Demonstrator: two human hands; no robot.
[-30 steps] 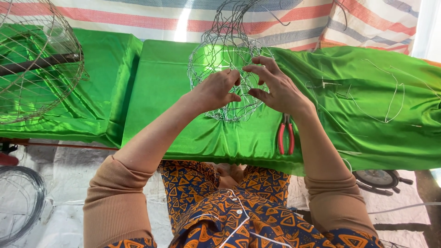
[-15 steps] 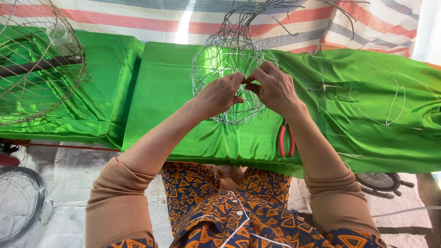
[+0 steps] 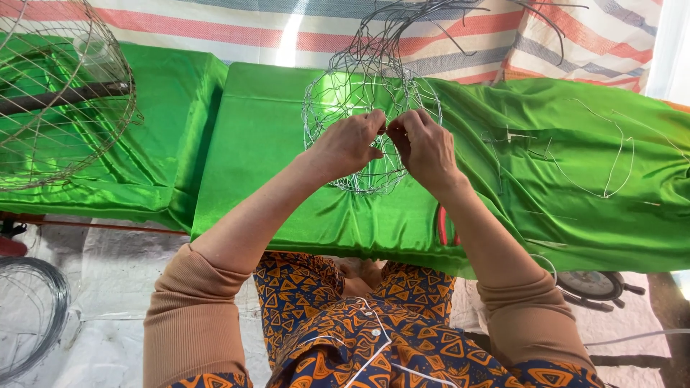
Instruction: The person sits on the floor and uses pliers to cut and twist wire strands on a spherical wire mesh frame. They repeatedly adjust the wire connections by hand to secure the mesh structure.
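Wire basket between pinching fingers

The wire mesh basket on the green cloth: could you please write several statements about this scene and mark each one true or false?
1. Both hands, left hand and right hand, grip the wire mesh basket. True.
2. The cloth under the basket is blue. False: it is green.
3. Red-handled pliers lie beside the right forearm. True.
4. The larger wire basket stands at far right. False: it stands at far left.
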